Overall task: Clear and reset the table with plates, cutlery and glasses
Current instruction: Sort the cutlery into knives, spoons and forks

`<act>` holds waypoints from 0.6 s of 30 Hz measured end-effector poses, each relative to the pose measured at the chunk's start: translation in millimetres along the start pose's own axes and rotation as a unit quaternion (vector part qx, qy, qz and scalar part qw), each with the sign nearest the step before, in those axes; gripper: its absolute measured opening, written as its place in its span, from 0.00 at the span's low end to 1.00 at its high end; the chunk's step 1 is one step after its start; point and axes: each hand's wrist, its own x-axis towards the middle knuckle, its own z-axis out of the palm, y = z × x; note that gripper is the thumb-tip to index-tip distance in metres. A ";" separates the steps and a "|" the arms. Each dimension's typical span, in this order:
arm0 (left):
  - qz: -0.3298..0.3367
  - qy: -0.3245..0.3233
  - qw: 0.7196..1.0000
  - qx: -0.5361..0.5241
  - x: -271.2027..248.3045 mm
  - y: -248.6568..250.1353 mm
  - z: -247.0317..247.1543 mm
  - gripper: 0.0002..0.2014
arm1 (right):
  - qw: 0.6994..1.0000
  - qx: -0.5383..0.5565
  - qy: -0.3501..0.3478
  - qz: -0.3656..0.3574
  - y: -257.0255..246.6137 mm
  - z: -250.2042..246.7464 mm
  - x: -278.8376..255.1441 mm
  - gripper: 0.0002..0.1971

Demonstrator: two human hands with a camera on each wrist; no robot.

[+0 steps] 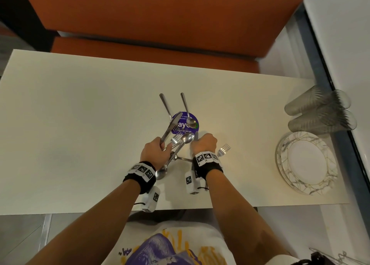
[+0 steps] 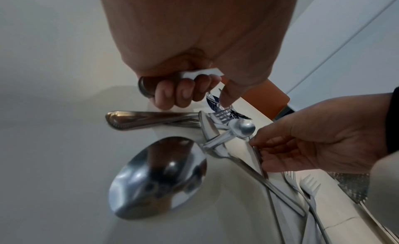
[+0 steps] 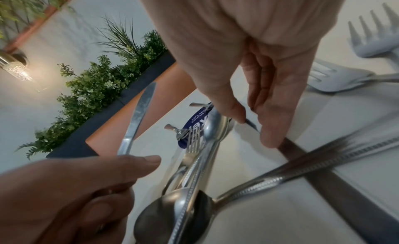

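Loose steel cutlery lies in a crossed heap at the middle of the cream table. My left hand grips a table knife by its handle, blade raised and pointing away; the grip shows in the left wrist view. My right hand reaches down beside the heap, thumb and fingertips pinching the blade of a second knife that lies flat on the table. A large spoon lies bowl-up near my left wrist. A fork lies just right of my right hand.
A spoon and another fork lie across a round purple sticker. A stack of marbled plates sits at the table's right end, with clear glasses behind it. An orange bench runs along the far side.
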 end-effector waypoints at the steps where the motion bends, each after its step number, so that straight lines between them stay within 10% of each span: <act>1: 0.001 -0.003 1.000 -0.001 -0.2 1.1 -0.6 0.16 | 1.000 -0.002 -0.003 0.003 -0.8 0.1 0.5 0.17; 18: 0.000 -0.024 0.995 -0.097 -1.4 23.2 -8.4 0.20 | 0.998 0.044 -0.036 -0.017 7.3 -21.4 22.2 0.05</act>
